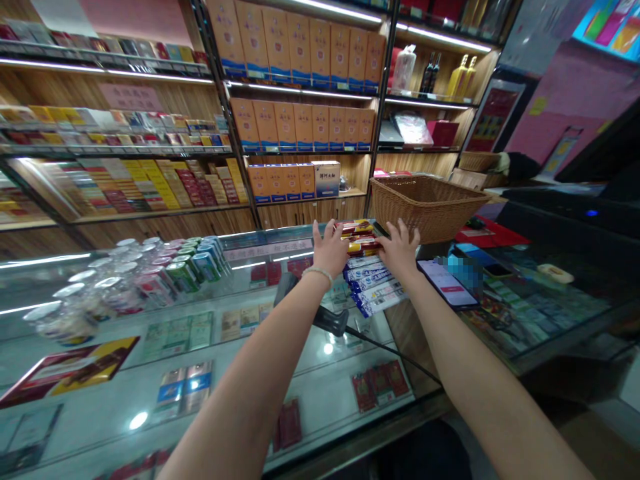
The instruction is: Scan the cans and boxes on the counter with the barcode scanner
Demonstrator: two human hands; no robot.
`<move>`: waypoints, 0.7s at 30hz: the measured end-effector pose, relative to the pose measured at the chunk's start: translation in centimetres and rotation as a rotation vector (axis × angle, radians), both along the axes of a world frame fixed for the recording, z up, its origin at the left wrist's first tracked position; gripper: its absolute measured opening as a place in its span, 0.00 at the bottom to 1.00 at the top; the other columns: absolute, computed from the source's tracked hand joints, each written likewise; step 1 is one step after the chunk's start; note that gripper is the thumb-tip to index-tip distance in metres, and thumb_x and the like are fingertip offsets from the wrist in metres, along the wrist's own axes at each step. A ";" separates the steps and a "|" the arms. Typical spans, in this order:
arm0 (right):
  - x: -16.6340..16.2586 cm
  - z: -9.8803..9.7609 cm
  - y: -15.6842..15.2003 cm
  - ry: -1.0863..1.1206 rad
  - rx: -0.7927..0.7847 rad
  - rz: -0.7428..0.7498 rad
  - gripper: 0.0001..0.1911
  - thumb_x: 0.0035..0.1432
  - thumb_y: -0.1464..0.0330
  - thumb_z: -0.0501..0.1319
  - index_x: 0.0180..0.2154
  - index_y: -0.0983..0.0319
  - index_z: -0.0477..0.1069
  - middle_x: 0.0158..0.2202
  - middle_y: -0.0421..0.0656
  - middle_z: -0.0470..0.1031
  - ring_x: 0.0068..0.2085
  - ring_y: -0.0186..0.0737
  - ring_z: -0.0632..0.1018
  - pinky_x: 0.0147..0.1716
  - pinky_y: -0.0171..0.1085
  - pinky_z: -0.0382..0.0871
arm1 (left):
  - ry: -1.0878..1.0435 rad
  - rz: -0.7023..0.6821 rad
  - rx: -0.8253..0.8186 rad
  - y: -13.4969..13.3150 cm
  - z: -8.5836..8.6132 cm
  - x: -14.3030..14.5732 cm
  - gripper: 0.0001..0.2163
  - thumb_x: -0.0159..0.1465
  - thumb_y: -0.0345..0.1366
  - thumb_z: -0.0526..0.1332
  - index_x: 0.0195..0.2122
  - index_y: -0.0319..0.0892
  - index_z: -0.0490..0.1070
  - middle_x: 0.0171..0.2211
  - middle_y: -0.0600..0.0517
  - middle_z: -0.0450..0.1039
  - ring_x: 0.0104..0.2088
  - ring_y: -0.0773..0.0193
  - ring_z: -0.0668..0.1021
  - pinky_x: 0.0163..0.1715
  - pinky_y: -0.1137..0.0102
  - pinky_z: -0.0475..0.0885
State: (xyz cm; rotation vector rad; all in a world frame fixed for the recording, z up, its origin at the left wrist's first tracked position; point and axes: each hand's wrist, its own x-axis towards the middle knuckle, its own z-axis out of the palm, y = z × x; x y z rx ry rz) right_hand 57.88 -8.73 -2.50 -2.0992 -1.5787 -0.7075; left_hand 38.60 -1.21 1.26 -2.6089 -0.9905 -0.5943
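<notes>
On the glass counter lies a group of red and yellow snack packets (359,247), set in a row. My left hand (331,252) rests at their left end with its fingers spread. At the right end, the fingers of my right hand (400,250) are apart and touch the packets. Several white and blue wrapped sticks (373,283) lie fanned out just nearer to me, between my wrists. A dark handheld scanner (330,320) with a black cable lies partly hidden under my left forearm.
A wicker basket (425,200) stands behind my right hand. To the right lies a lit phone (449,283). Clear-lidded jars (107,290) and cans (185,273) stand on the left, near a chocolate-pictured box (75,370). Shelves with orange boxes (295,47) line the back.
</notes>
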 end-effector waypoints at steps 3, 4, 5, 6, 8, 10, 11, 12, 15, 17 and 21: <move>0.0 0.0 0.0 -0.022 0.041 0.019 0.15 0.61 0.70 0.60 0.47 0.57 0.81 0.69 0.51 0.66 0.72 0.62 0.56 0.66 0.71 0.44 | 0.005 -0.004 0.024 -0.1 0.1 -0.1 0.12 0.68 0.35 0.60 0.48 0.52 0.83 0.68 0.49 0.67 0.73 0.44 0.58 0.71 0.33 0.40; 0.1 -0.1 0.0 -0.032 0.057 0.026 0.15 0.61 0.70 0.60 0.47 0.57 0.82 0.68 0.51 0.68 0.72 0.61 0.57 0.66 0.71 0.44 | 0.010 -0.003 0.031 -0.2 0.3 -0.2 0.13 0.68 0.34 0.60 0.47 0.52 0.83 0.67 0.49 0.68 0.72 0.43 0.58 0.71 0.32 0.41; 0.1 -0.2 0.0 -0.042 0.073 0.033 0.15 0.61 0.70 0.60 0.46 0.56 0.82 0.68 0.50 0.68 0.71 0.60 0.58 0.66 0.71 0.44 | 0.014 -0.002 0.036 -0.3 0.4 -0.2 0.13 0.68 0.34 0.60 0.47 0.52 0.83 0.67 0.49 0.69 0.72 0.43 0.59 0.71 0.32 0.41; 0.2 -0.2 0.0 -0.051 0.089 0.039 0.14 0.61 0.69 0.60 0.46 0.56 0.82 0.67 0.50 0.69 0.71 0.60 0.58 0.65 0.71 0.44 | 0.017 -0.002 0.039 -0.3 0.6 -0.3 0.13 0.68 0.33 0.60 0.48 0.52 0.83 0.66 0.49 0.70 0.72 0.42 0.59 0.71 0.32 0.41; 0.1 -0.3 0.1 -0.069 0.121 0.050 0.14 0.61 0.69 0.60 0.45 0.56 0.82 0.66 0.49 0.70 0.70 0.59 0.59 0.65 0.72 0.44 | 0.016 -0.004 0.037 -0.5 1.0 -0.4 0.14 0.69 0.32 0.58 0.48 0.51 0.83 0.65 0.48 0.71 0.72 0.42 0.59 0.71 0.32 0.41; -0.1 -0.3 0.1 -0.086 0.157 0.064 0.13 0.62 0.69 0.60 0.44 0.55 0.82 0.66 0.48 0.71 0.70 0.58 0.59 0.65 0.71 0.44 | 0.009 -0.006 0.036 -0.5 1.4 -0.7 0.15 0.70 0.31 0.56 0.48 0.51 0.83 0.65 0.48 0.71 0.72 0.43 0.59 0.71 0.33 0.40; -0.3 -0.3 0.2 -0.094 0.178 0.074 0.12 0.62 0.69 0.61 0.43 0.55 0.82 0.65 0.47 0.72 0.70 0.58 0.60 0.65 0.71 0.44 | 0.007 -0.003 0.037 -0.6 1.6 -0.9 0.16 0.70 0.31 0.56 0.47 0.50 0.83 0.65 0.48 0.72 0.72 0.44 0.59 0.71 0.33 0.39; -0.5 -0.2 0.2 -0.102 0.201 0.084 0.11 0.62 0.69 0.61 0.43 0.55 0.82 0.65 0.47 0.72 0.70 0.57 0.60 0.65 0.71 0.44 | 0.004 0.003 0.038 -0.6 1.9 -1.1 0.15 0.70 0.31 0.56 0.46 0.49 0.84 0.65 0.48 0.71 0.72 0.44 0.59 0.71 0.34 0.39; -1.1 0.0 0.2 -0.123 0.271 0.107 0.09 0.64 0.68 0.62 0.42 0.55 0.81 0.63 0.46 0.74 0.69 0.57 0.62 0.65 0.70 0.44 | -0.019 0.033 0.032 -0.6 2.7 -2.1 0.14 0.69 0.31 0.57 0.42 0.49 0.84 0.65 0.49 0.71 0.73 0.44 0.58 0.71 0.32 0.40; -1.6 0.3 0.3 -0.139 0.307 0.117 0.08 0.66 0.66 0.62 0.41 0.55 0.81 0.63 0.46 0.74 0.69 0.56 0.63 0.65 0.70 0.44 | -0.051 0.049 0.017 -0.7 3.4 -2.9 0.12 0.68 0.32 0.59 0.40 0.50 0.84 0.66 0.50 0.70 0.73 0.43 0.58 0.70 0.31 0.41; -2.8 1.2 0.2 -0.174 0.360 0.146 0.07 0.66 0.65 0.63 0.41 0.54 0.81 0.63 0.44 0.75 0.68 0.55 0.65 0.66 0.68 0.44 | -0.121 0.084 -0.017 -1.0 5.1 -4.8 0.09 0.67 0.36 0.63 0.40 0.51 0.85 0.67 0.50 0.70 0.72 0.42 0.57 0.69 0.30 0.42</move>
